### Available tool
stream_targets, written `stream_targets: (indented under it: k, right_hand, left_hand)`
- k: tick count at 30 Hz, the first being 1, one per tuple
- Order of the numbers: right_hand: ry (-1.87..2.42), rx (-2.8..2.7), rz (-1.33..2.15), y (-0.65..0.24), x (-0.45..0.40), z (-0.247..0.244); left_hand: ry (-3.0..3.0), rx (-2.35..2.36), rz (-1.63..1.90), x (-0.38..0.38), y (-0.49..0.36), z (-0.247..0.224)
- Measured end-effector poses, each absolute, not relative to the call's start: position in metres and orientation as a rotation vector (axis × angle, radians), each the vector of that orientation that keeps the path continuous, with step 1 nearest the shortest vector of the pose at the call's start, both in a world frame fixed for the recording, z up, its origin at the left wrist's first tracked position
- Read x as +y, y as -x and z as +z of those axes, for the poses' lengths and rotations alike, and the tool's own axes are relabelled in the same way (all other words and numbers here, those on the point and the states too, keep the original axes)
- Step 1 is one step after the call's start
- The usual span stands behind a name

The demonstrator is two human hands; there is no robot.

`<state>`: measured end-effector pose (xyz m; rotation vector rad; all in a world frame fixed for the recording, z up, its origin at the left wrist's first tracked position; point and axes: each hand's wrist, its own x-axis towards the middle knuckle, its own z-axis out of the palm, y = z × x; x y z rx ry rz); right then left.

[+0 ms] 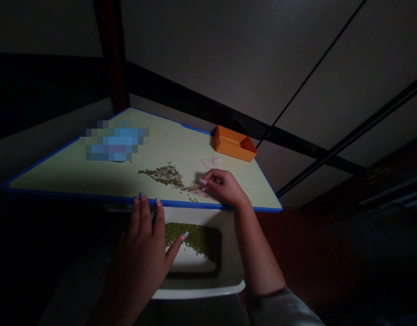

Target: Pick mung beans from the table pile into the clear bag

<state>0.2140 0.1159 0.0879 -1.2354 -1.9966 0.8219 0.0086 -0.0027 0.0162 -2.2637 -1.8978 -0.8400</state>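
Note:
My left hand (143,244) has its fingers spread, their tips at the blue front edge of the pale table (160,122). Its thumb reaches over a white basin (201,292) below the edge, which holds many small green beans (194,235). On the table my right hand (223,184) is closed in a pinch, and whatever is between the fingertips is too small to make out. Right at those fingertips lies a scatter of small pinkish bits (196,189). Left of it spreads a loose pile of green beans (165,175).
An orange open box (233,145) stands at the table's back right corner. A small whitish pile (211,163) lies between it and my right hand. A blurred-out blue item (118,142) is at the back left. Pale panels (262,59) rise behind the table.

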Motion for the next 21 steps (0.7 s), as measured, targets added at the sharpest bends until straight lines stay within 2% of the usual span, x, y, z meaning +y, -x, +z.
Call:
stream_targets:
  k: [21]
  right_hand:
    - [1.219, -2.069, 0.792, -0.201, 0.117, 0.086]
  left_hand:
    - [2.211, -1.842, -0.833, -0.003, -0.009, 0.014]
